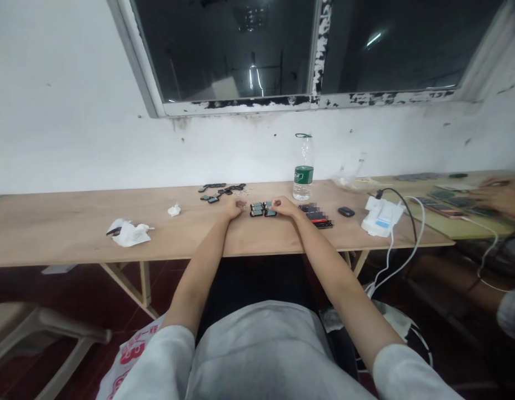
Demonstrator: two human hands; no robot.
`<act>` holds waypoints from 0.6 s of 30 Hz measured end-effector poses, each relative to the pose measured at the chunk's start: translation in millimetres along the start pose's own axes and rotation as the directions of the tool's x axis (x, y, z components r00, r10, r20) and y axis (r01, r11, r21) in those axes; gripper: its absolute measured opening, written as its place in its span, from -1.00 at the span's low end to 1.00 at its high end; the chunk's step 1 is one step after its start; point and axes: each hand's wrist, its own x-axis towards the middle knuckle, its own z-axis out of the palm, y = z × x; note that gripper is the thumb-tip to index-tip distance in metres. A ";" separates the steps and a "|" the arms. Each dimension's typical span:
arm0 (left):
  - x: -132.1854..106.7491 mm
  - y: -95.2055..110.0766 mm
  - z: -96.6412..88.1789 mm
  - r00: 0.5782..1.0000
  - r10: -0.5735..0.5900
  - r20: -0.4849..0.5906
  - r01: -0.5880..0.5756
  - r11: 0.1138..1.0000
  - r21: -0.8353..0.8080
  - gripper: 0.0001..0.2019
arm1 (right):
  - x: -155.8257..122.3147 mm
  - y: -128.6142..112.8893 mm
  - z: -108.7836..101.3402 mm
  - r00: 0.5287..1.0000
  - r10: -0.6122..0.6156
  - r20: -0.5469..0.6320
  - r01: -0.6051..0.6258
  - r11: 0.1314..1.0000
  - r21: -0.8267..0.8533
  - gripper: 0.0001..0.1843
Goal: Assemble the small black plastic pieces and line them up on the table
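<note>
In the head view several small rectangular parts [256, 209] with dark frames and grey-green faces lie in a tight group on the wooden table. My left hand [235, 208] rests just left of that group, its fingers curled together; what they hold, if anything, is too small to tell. At the group's right side my right hand [284, 206] has its fingertips drawn together over one of the parts, and I cannot make out what is between them. Behind my left hand lies a loose pile of similar dark-framed parts [215, 195], with tiny whitish bits beside it.
Right of my hands are a stack of dark flat items [319, 218], a clear bottle [303, 180], a black oval object [346, 211] and a white power strip [382, 215] with cables. Crumpled tissues [132, 234] lie left. Another person's hand [501, 194] is far right.
</note>
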 end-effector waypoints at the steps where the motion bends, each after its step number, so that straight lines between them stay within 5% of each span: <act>1: -0.3 -0.9 -0.3 1.000 -0.015 0.021 0.014 1.000 0.004 -0.80 | -0.1 -0.7 1.0 1.000 -0.013 0.012 0.013 1.000 -0.002 -0.69; 6: -1.9 -1.6 -3.1 0.997 -0.024 0.077 0.021 0.999 0.034 -0.81 | -0.4 -1.9 1.7 1.000 -0.026 0.012 0.027 0.999 -0.023 -0.74; 10: -3.2 -1.1 -3.9 0.996 -0.013 0.083 0.007 0.997 0.072 -0.86 | 1.0 0.9 0.5 0.994 -0.036 -0.106 0.022 0.991 -0.130 -0.80; 14: -3.6 -0.2 -4.3 0.998 -0.013 0.064 0.008 0.997 0.081 -0.93 | 2.5 4.9 -0.4 0.965 0.103 -0.242 -0.167 0.951 -0.262 -0.78; 18: -2.3 0.0 -6.4 0.998 0.056 -0.024 -0.053 0.994 0.095 -0.79 | 1.5 8.5 -2.4 0.946 0.217 -0.240 -0.289 0.900 -0.327 -0.68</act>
